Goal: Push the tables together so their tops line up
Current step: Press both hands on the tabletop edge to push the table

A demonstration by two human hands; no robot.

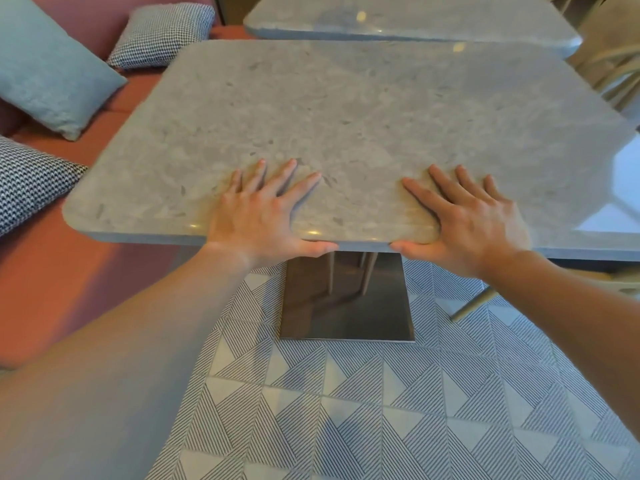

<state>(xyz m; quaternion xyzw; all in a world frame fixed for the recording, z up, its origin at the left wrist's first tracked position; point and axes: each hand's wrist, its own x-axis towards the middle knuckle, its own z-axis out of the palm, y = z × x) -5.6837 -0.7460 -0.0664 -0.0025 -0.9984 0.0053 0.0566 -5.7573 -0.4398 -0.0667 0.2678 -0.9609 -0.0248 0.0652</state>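
A grey marble-topped table point(363, 109) stands right in front of me on a shiny square metal base point(346, 303). My left hand point(263, 216) lies on its near edge, fingers spread flat on top and thumb hooked under the rim. My right hand point(474, 220) grips the same edge a little to the right in the same way. A second grey marble table point(433, 19) stands beyond it. The far edge of the near table sits close to the second one, which is shifted to the right.
A reddish bench seat point(52, 265) runs along the left with a blue cushion point(48, 67) and two black-and-white patterned cushions point(162, 32) point(24, 181). A chair leg point(471, 306) shows at right on the striped tile floor point(346, 410).
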